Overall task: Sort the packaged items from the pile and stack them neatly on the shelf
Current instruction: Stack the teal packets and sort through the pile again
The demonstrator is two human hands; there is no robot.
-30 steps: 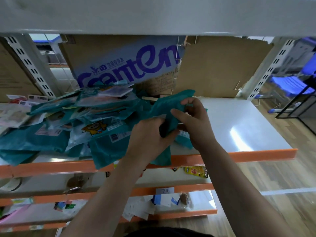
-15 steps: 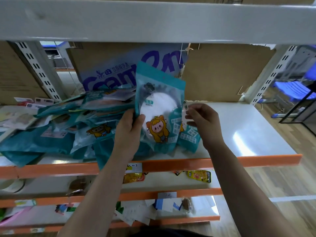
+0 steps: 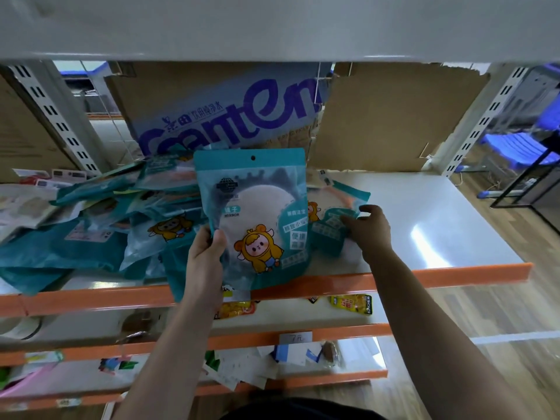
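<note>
My left hand (image 3: 206,253) grips a teal mirror packet (image 3: 257,213) by its lower left edge and holds it upright in front of the pile; a yellow cartoon figure is printed on it. The pile of teal packets (image 3: 100,225) sprawls over the left half of the white shelf (image 3: 439,225). To the right of the held packet, another teal packet (image 3: 330,234) lies flat on the shelf. My right hand (image 3: 368,230) rests on that packet's right part, fingers laid over it and thumb lifted apart.
A cardboard box with purple lettering (image 3: 224,113) leans at the back of the shelf, beside plain cardboard (image 3: 394,122). An orange rail (image 3: 454,274) edges the shelf front. Lower shelves hold yellow snack packs (image 3: 351,303) and loose papers (image 3: 242,368). Blue chairs (image 3: 521,150) stand at right.
My left hand pulled the mirror packet out of the pile and raised it upright. My right hand let go of it and dropped to the flat packet on the shelf.
</note>
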